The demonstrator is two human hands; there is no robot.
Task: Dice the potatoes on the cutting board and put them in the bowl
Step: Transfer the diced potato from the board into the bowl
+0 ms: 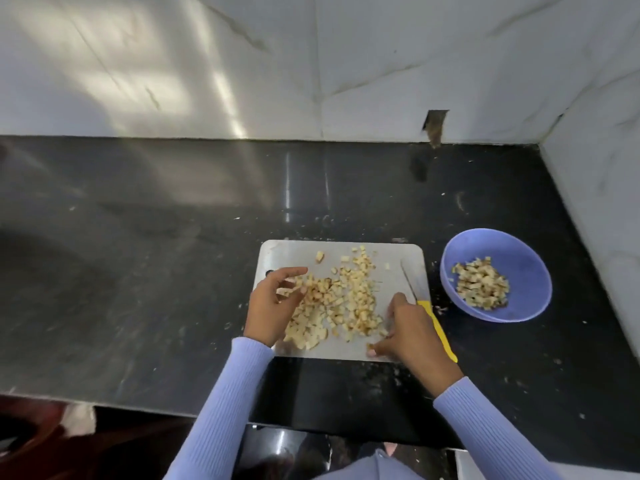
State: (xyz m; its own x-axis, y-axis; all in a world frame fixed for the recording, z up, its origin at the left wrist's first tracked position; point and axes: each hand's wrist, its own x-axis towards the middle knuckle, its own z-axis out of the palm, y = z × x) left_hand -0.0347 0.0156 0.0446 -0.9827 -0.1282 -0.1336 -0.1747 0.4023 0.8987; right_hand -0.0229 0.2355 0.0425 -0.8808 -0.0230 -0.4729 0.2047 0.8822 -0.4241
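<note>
My left hand (273,303) and right hand (410,327) rest with loosely curved fingers against the diced potatoes (341,303) on the cutting board (277,252), gripping nothing. The knife (434,320) lies along the board's right edge, partly behind my right hand. Beyond, toward the dark desk's (156,237) right edge, the bowl (526,268) holds more dice. Marble walls (398,57) meet at the far corner.

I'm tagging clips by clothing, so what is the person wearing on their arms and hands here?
Both arms are in long, close-fitting sleeves of ribbed knit in pale lavender-blue: the left sleeve and the right sleeve each end at the wrist. The left hand and right hand are bare: no gloves, and no rings, watch or bracelets that I can see.
</note>
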